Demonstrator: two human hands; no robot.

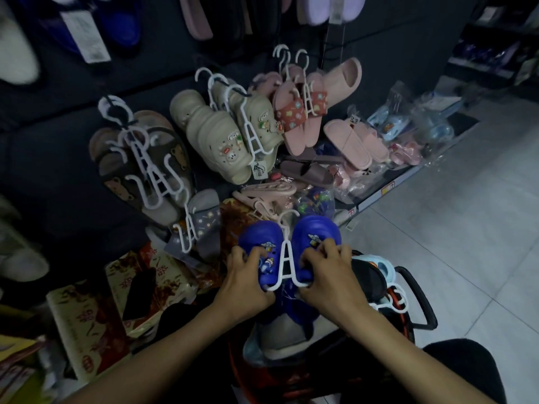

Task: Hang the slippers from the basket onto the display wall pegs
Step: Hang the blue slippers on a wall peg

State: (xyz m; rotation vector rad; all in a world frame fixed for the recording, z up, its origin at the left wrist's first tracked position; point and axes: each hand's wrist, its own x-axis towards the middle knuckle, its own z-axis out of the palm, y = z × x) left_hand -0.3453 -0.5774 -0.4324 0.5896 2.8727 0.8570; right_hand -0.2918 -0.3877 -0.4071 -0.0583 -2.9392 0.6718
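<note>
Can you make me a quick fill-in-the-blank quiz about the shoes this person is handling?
1. The clogs held by the left hand and right hand are ____.
2. Their hanger is ____.
3. The slides hanging right of the beige clogs have ____ straps.
Missing words: blue; white; red.

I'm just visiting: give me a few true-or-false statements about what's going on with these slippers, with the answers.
1. Both the left hand and the right hand grip the blue slippers. True.
2. The blue slippers sit on a black hanger. False: the hanger is white.
3. Beige clogs hang on the display wall. True.
4. The blue slippers already hang on a peg. False: they are held over the basket.
</note>
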